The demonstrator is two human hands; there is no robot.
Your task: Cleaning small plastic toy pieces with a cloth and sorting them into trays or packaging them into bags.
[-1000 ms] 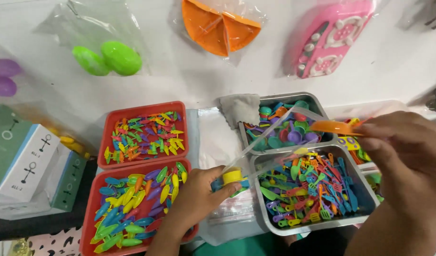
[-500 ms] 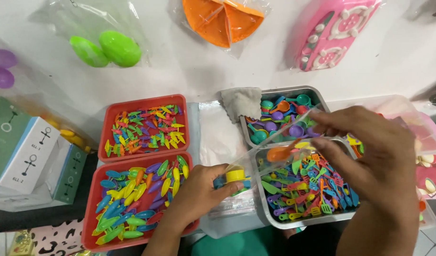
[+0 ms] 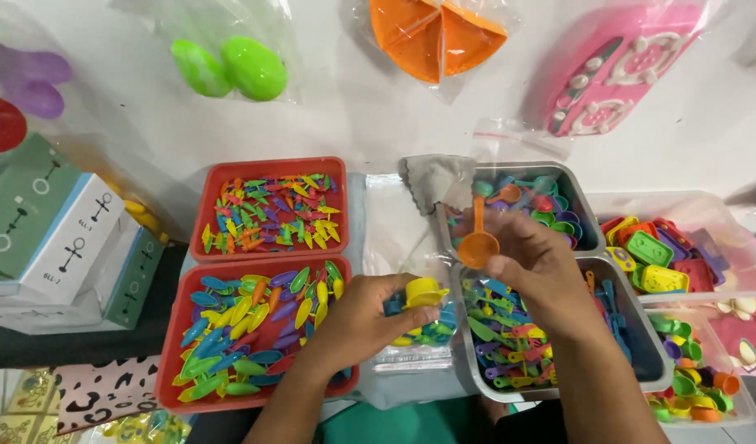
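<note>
My left hand (image 3: 366,316) lies between the trays, shut on a small clear plastic bag (image 3: 415,355) of little coloured toy pieces, with a yellow cup-shaped piece (image 3: 424,291) at its fingertips. My right hand (image 3: 538,267) hovers right beside it, above the metal trays. Its fingers pinch a small orange toy spoon (image 3: 478,243), bowl downward, just right of the bag's mouth.
Two red trays (image 3: 267,163) (image 3: 174,329) of coloured leaf-shaped pieces sit to the left. Two metal trays (image 3: 526,168) (image 3: 510,393) of mixed toy utensils sit to the right, then clear bins (image 3: 723,215) of plastic parts. Boxes (image 3: 49,222) stand far left. Bagged toys (image 3: 230,66) hang on the wall.
My right hand has carried the orange spoon leftward from over the right trays to beside the bag. My left hand has stayed on the bag.
</note>
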